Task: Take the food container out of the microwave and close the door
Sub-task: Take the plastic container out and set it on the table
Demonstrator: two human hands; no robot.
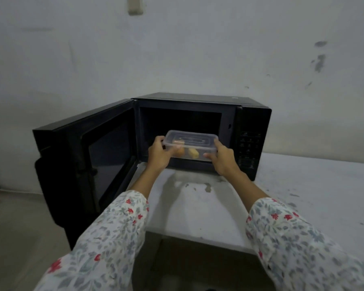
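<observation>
1. Between the two hands sits the box (190,144), at the mouth of the microwave (198,127).
2. The left hand (159,153) holds the left end of the box. Its fingers (159,139) curl over the top edge and its thumb is pressed on the near side.
3. The right hand (221,157) holds the right end the same way, with fingers (215,142) up on the lid and the thumb low by the bottom.
4. Both sets of fingers are closed snug on the box, not spread wide.
5. I think two hands are used so the box stays flat and the food (192,153) inside does not slide. It may also be warm.
6. Through the clear side, just past the thumbs, you can see an orange piece and a yellow piece.
7. The lid is on, so nothing should spill.
8. I cannot tell if the box is lifted or is resting on the floor of the microwave.
9. Left of the left hand, the door (82,156) hangs wide open. It is swung out so the arms have room to reach.
10. Below the hands and nearer to the person is the white table (198,206). That looks like a good bare spot to put the box down.
11. The job is about half done, I think. The box must come out, then the door must be pushed shut.
12. One hand needs to be free for the door, so the box should go down first.
</observation>
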